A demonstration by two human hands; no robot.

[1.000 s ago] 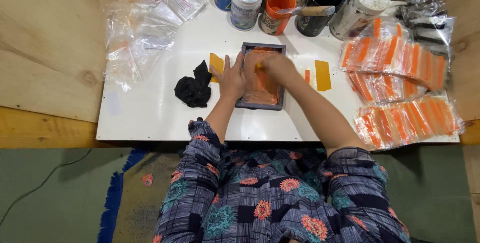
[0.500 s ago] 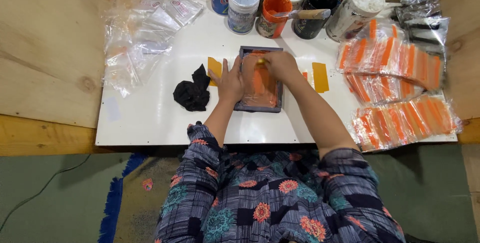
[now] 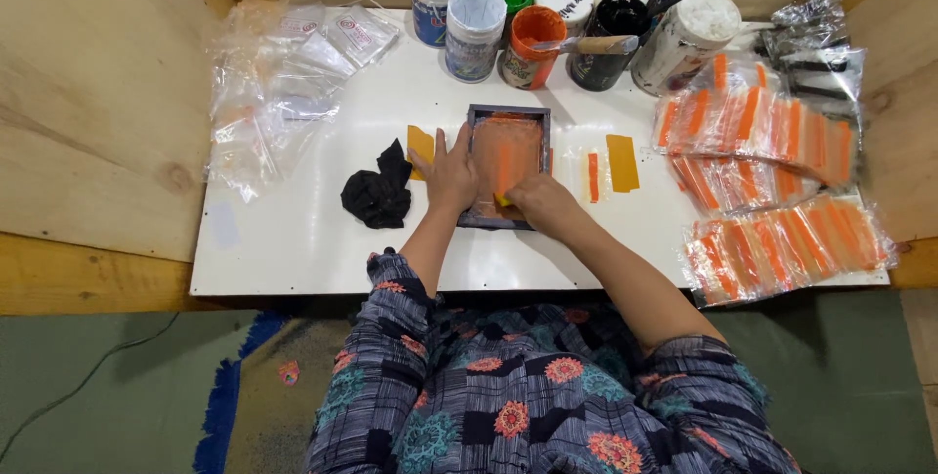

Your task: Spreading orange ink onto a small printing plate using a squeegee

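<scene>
While both forearms reach up from the lower middle of the frame, the left hand (image 3: pixel 447 173) lies flat with fingers spread open, palm down on the left rail of the small screen-printing frame (image 3: pixel 506 166), pinning it to the white table (image 3: pixel 322 239). The right hand (image 3: pixel 540 202) sits at the frame's lower right corner, fingers curled shut around a small yellow squeegee (image 3: pixel 500 199) (only a sliver of it shows between the fingertips, so its full shape is hidden).

That dark-edged frame lies at the centre of the picture, its long axis running from bottom to top, tilted very slightly. Its mesh is coated in orange ink, with a paler streak running lengthwise up from the squeegee. The left fingers overlap the frame's left edge; the right fingertips rest inside its lower edge.

Just left of the frame sits a yellow label (image 3: pixel 420 146) and a crumpled black rag (image 3: pixel 378 195). To the right lie an orange strip (image 3: pixel 592 177) and another yellow label (image 3: pixel 621 162). An open orange ink jar (image 3: pixel 532 44) stands above.
</scene>
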